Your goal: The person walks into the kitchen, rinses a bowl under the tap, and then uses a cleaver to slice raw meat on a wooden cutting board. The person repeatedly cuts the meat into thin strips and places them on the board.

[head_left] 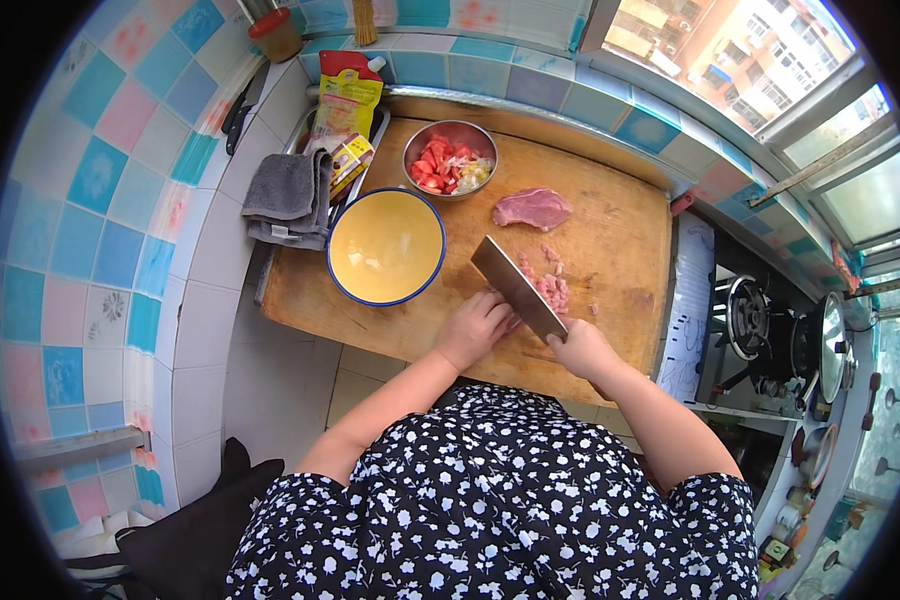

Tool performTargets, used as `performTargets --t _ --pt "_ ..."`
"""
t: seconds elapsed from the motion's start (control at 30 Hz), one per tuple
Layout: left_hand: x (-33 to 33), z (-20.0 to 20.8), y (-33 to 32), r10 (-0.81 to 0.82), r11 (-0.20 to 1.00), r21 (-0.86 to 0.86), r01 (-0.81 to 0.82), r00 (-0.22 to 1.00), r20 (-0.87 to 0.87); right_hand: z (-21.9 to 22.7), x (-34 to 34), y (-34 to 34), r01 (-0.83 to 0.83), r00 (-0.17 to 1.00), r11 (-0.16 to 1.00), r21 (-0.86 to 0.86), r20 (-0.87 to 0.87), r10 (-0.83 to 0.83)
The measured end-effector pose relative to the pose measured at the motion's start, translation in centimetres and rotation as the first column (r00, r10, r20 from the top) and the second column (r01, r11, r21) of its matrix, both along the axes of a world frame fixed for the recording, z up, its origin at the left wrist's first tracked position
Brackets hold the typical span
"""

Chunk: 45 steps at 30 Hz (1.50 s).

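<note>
My right hand (584,354) grips the handle of a cleaver (518,287), whose broad blade slants up and left over a wooden cutting board (620,250). Close to the left side of the blade, my left hand (476,331) has its fingers curled down on a piece of raw meat, mostly hidden beneath them. Small cut bits of meat (552,290) lie to the right of the blade. Farther back rests a larger pink slab of raw meat (533,208). A metal bowl (494,172) holds red tomato chunks and some pale chopped pieces. Left of the blade sits a yellow enamel bowl (386,245) with a blue rim.
At the board's left are a grey towel (288,193), a small yellow-red box (352,162) and a yellow pouch (346,105). A black-handled knife (238,118) lies by the tiled wall. To the right stands a gas stove (743,316) with a pan. A window (735,55) is behind.
</note>
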State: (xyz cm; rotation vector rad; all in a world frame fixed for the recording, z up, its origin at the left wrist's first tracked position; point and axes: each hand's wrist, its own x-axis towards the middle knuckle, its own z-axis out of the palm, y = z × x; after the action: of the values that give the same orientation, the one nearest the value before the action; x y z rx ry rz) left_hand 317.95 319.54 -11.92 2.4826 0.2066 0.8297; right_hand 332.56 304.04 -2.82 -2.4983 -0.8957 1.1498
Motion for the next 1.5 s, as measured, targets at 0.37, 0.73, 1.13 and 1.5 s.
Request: performTargets --t 0.37,0.73,1.13,1.5 --pt "-0.1 0.3 0.3 0.031 0.998 -0.054 -0.032 0.999 -0.027 -0.4 -0.9 -1.3 0.103 0.990 0.993 0.053 -0.100 -0.097" --pt "0.6 -0.2 -0.2 0.130 0.988 -0.073 -0.135 0.989 -0.070 0.8 -1.0 -0.2 0.012 1.000 1.000 0.011 -0.025 -0.011" --pt "0.6 -0.6 -0.1 0.068 0.995 -0.067 -0.071 0.997 -0.045 -0.7 -1.7 2.6 0.009 0.997 0.997 0.072 0.079 -0.015" --pt "0.9 -0.5 -0.1 0.002 1.000 0.003 -0.002 0.998 -0.065 -1.0 -1.5 2.0 0.040 0.996 0.997 0.069 0.081 -0.046"
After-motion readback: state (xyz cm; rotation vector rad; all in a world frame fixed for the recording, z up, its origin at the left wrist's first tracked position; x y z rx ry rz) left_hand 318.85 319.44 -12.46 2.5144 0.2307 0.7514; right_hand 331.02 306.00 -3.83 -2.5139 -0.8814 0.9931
